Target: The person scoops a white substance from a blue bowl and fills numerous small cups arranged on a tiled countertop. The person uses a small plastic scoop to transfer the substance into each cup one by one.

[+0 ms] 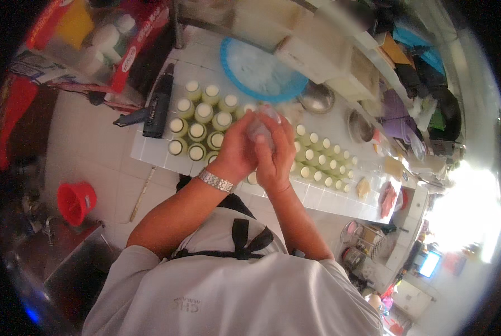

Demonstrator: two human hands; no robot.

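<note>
My left hand (237, 147), with a metal watch at the wrist, and my right hand (275, 155) are cupped together around a translucent, pale purplish thing (261, 130). It looks soft, like thin plastic; its exact kind cannot be told. Both hands are above a white tiled counter (149, 151). Rows of pale green containers with whitish round tops (197, 131) stand to the left of the hands, and more of them (321, 159) stand to the right. The hands hide part of the rows between.
A blue-rimmed round tray (229, 75) lies behind the containers. A black heat gun or dryer (158, 105) lies at the counter's left end. Metal bowls (316, 98) and whitish bins (305, 59) are at the back. Cloths (387, 197) lie at the right end; a red bucket (76, 202) is lower left.
</note>
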